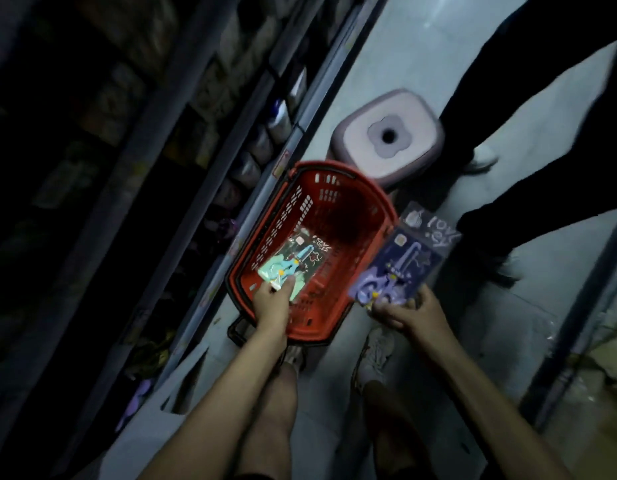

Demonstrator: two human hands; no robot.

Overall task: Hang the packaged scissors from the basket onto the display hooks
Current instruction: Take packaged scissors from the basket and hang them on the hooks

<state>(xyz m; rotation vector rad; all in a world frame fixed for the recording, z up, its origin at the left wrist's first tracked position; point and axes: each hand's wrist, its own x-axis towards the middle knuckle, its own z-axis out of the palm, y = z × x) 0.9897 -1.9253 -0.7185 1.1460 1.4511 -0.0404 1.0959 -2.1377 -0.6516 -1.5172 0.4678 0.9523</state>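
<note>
Packs poke up past our grips: left grip point(272, 300) pinches the green pack point(296, 263) inside the basket point(348, 209) mid-frame; right grip point(405, 307) pinches the purple pack point(400, 259) just right of it.

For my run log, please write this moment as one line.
left hand: grips teal scissors pack inside red basket | right hand: holds purple scissors pack outside red basket | hooks: not visible

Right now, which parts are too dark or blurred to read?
Head view: the shelves on the left are nearly black; the red basket, the teal scissors pack in the left hand and the purple scissors pack in the right hand are lit but blurred, print unreadable.
</note>
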